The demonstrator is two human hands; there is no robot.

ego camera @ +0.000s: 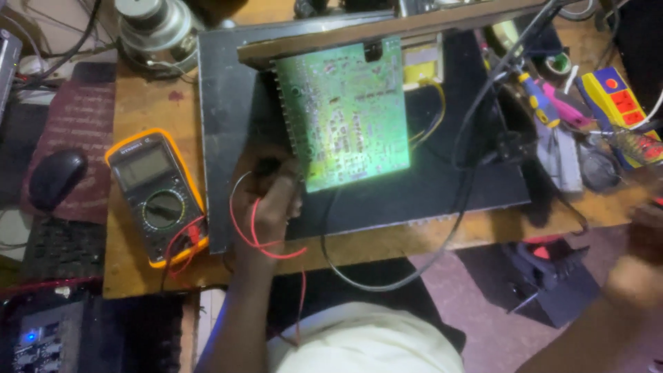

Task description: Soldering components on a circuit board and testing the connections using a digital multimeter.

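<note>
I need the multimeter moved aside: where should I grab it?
Take the multimeter across its long orange sides near the top, by the screen, coming from above. It lies flat, face up, and the red leads plug in at its lower end, so that end is cluttered.

There is a single view, taken from a camera on the person's head. It looks steeply down and slightly forward onto the wooden bench (145,103), close enough that the bench fills most of the frame. The green circuit board (349,114) sits just above the middle of the picture and serves as the landmark. The yellow multimeter (157,197) lies to the left of the board. The left hand (271,200) is just below the board's lower left corner. The blurred right hand (646,235) sits far to the board's right, at the frame edge. Below the board the person's pale shirt (366,345) shows, nearest the lens.
</note>
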